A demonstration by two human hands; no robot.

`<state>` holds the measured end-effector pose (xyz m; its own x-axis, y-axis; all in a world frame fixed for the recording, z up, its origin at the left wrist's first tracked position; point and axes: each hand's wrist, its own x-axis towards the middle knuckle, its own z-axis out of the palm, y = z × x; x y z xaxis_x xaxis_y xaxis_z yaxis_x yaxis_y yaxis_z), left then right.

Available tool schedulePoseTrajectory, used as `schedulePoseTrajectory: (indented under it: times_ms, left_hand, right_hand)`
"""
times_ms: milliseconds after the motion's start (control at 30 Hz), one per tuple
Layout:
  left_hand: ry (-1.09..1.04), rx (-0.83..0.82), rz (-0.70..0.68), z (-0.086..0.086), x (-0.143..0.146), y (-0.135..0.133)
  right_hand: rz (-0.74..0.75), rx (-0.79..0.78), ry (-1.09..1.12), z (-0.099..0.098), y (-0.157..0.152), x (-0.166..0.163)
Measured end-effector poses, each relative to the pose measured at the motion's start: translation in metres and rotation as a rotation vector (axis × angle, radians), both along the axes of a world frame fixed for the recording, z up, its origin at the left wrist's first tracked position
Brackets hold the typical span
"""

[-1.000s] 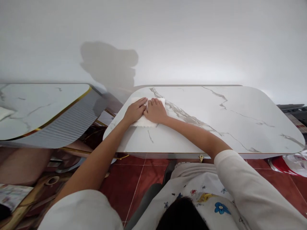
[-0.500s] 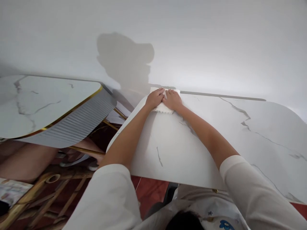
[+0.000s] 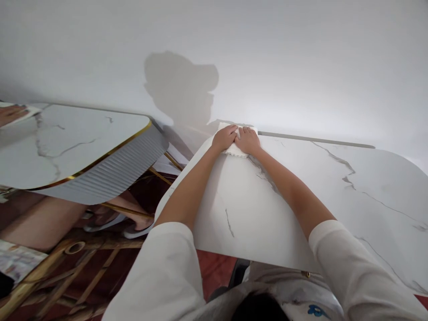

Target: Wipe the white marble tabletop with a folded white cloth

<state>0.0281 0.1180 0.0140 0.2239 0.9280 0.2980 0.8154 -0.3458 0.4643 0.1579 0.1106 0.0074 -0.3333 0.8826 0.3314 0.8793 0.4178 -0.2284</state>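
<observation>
A folded white cloth with a wavy front edge lies on the far left part of a white marble-patterned table, close to the wall. My left hand rests flat on top of it, fingers extended forward and to the right. Beside it, touching at the thumbs, my right hand also lies flat on the cloth with its fingers stretched out. Both palms press down from above, and the cloth's middle is hidden beneath them.
Left of my table stands another marble-patterned table with a gold rim. Another person's hand rests on a white cloth there. Below are that person's legs and a bamboo chair. A white wall bounds the far side.
The view has shifted, so both tables appear farther right. My hands stay on the cloth in about the same place. At the far left, another person's hand has come into view.
</observation>
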Motion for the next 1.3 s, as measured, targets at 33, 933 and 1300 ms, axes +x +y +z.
schedulePoseTrajectory:
  times_ms: [33,933,1300]
  left_hand:
    - [0.010,-0.001,-0.009,0.000,0.000,-0.004]
    - [0.209,0.037,0.004,-0.016,-0.040,-0.256]
    - [0.149,-0.002,0.030,-0.002,0.044,-0.256]
  right_hand:
    - [-0.005,-0.008,0.000,0.000,-0.005,0.000]
    - [0.134,-0.101,0.069,0.007,-0.267,-0.020]
    - [0.095,-0.072,-0.046,0.007,-0.261,0.051]
